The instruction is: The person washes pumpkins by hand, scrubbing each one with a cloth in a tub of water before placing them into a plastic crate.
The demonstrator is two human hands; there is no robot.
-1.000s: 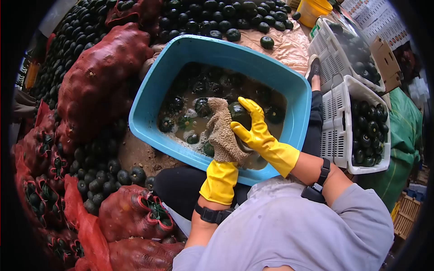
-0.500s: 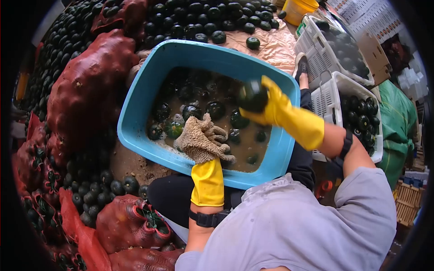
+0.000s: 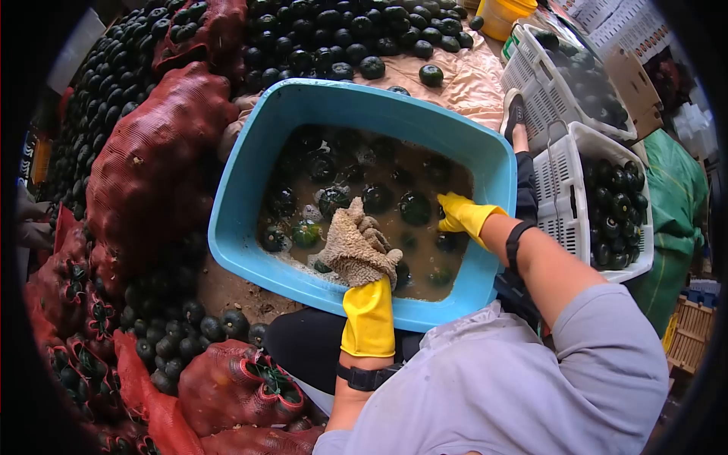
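A blue tub [image 3: 254, 262] holds murky brown water with several dark green squashes [image 3: 377, 198] floating in it. My left hand [image 3: 358, 246], in a rough beige mitt over a yellow glove, hangs over the tub's near side; the mitt hides how its fingers lie and whether they hold anything. At the tub's right side my right hand [image 3: 459, 214], in a yellow rubber glove, reaches down to the water. Its fingertips are partly hidden beside a dark squash at the surface, and whether they grip it is unclear.
Red mesh sacks [image 3: 155, 152] stand at the left, among piles of squashes. More squashes [image 3: 341, 38] lie beyond the tub. White crates [image 3: 561, 178] with squashes stand at the right, near a green sack [image 3: 671, 197] and a person's shoe [image 3: 513, 114]. A yellow bucket [image 3: 504, 17] is behind.
My right hand has come down from above the tub to the water, and the dark squash it held is no longer raised. My left hand is still over the near side.
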